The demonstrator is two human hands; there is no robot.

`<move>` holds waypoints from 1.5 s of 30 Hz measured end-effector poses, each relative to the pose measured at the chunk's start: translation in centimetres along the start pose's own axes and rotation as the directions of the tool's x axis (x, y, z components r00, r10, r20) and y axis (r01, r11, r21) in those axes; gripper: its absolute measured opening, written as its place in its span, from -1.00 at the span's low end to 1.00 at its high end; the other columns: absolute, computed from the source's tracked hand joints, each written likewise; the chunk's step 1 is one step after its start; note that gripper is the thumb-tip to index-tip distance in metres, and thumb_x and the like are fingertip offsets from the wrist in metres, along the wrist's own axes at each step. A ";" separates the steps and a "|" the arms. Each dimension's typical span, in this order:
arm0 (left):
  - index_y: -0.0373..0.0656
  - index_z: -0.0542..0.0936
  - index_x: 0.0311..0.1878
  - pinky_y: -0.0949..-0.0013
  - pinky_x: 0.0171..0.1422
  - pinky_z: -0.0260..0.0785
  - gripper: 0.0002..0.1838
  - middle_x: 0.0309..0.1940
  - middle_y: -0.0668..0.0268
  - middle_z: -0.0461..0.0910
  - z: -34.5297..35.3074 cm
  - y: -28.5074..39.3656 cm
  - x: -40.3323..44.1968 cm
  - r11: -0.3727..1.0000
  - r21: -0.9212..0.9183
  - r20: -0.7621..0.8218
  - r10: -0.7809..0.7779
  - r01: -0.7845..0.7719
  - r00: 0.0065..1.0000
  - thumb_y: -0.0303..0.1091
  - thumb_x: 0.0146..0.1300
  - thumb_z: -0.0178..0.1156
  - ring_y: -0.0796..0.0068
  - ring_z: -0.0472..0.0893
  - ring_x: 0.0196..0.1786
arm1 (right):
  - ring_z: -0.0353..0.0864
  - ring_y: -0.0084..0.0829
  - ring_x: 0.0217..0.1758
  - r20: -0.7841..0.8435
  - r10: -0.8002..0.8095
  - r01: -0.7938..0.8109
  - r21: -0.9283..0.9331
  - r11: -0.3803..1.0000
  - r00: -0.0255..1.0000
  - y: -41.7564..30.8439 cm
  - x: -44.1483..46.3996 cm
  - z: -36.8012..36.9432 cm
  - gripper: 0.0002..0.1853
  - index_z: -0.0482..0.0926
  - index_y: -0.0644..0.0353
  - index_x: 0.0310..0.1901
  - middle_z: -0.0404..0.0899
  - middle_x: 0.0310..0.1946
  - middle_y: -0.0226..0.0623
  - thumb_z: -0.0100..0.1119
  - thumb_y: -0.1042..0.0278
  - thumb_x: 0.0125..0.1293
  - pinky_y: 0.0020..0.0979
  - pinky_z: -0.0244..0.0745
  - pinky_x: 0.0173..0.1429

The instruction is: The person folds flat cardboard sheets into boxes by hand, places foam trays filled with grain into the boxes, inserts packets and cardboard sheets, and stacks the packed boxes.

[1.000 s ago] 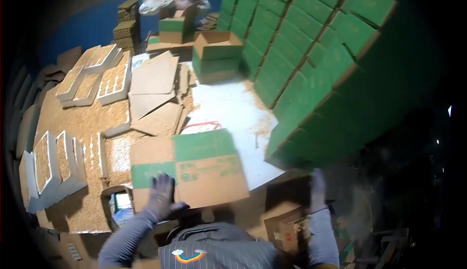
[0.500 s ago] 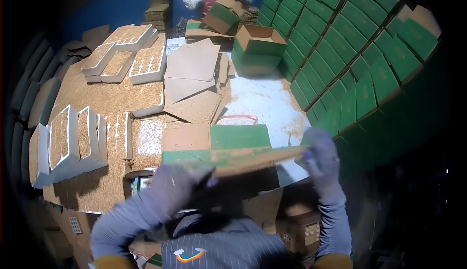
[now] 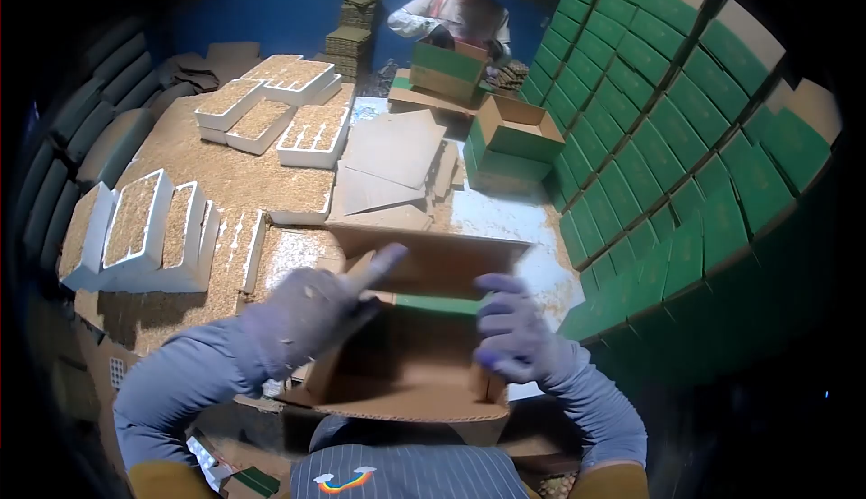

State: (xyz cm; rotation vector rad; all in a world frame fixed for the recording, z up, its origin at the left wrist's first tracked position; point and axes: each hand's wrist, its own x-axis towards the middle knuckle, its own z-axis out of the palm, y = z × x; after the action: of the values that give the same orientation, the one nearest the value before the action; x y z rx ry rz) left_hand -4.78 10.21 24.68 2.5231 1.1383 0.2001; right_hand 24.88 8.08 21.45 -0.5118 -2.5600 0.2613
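Note:
Directly before me stands a cardboard box (image 3: pixel 406 377), its top open and its brown inside facing me. A long flap (image 3: pixel 442 260) rises at its far side. My left hand (image 3: pixel 307 314), in a grey glove, grips the box's left side, the index finger stretched along a cardboard edge. At the right side, my gloved right hand (image 3: pixel 523 332) has its fingers bent over the wall, purple fingertips toward the inside. Part of each side wall is hidden behind the hands.
White trays of grainy brown material (image 3: pixel 135 219) stand on the table at left. Flat cardboard sheets (image 3: pixel 388 152) lie beyond the box. Green cartons (image 3: pixel 663 138) are stacked high at right. An open green carton (image 3: pixel 514 143) stands farther back, near a person (image 3: pixel 460 16) handling another box.
The flattened-looking green and brown cardboard is now an opened box with its inside toward me. Both hands have shifted to its sides. The co-worker's box has turned upright.

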 end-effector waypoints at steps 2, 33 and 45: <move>0.10 0.01 0.57 0.05 -0.16 0.59 -0.20 -0.39 -0.07 0.65 3.9 0.4 1.5 0.961 -0.175 0.135 0.238 -0.213 0.962 -0.27 0.36 0.19 -0.04 0.68 -0.36 | 0.51 -0.21 -0.21 -0.014 0.003 -0.002 0.077 0.997 1.000 0.4 1.9 4.9 -0.67 0.59 0.13 -0.52 0.51 -0.50 -0.37 0.24 0.04 0.19 -0.06 0.31 0.36; -0.41 0.39 0.24 -0.02 0.33 0.38 -0.03 0.15 -0.15 0.48 8.0 -3.2 -6.7 0.896 -0.066 -0.182 0.423 -0.440 0.888 0.26 -0.02 0.38 -0.07 0.55 0.16 | 0.46 -0.38 0.21 0.412 0.861 -0.768 0.639 -0.039 0.298 1.5 -5.0 5.9 -0.05 0.15 0.30 0.47 0.46 0.21 -0.09 0.36 -0.12 0.23 -0.39 0.35 0.32; -0.36 0.28 0.34 0.05 0.39 0.25 -0.50 0.11 0.05 0.54 24.0 -14.5 -2.4 0.612 -0.654 -0.153 -0.682 0.445 0.715 -0.17 0.52 -0.08 0.02 0.53 0.19 | 0.49 -0.48 -0.10 -0.014 0.863 -0.760 0.465 0.453 0.505 11.3 -7.6 10.6 -0.56 0.60 0.35 -0.01 0.63 -0.16 -0.26 -0.07 0.07 0.57 -0.43 0.42 0.06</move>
State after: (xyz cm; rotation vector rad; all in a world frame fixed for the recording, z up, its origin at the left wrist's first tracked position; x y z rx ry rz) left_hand -9.90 10.81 -3.00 1.4984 1.6809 0.7733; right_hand 28.93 14.45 5.94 -1.5005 -1.7105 0.9795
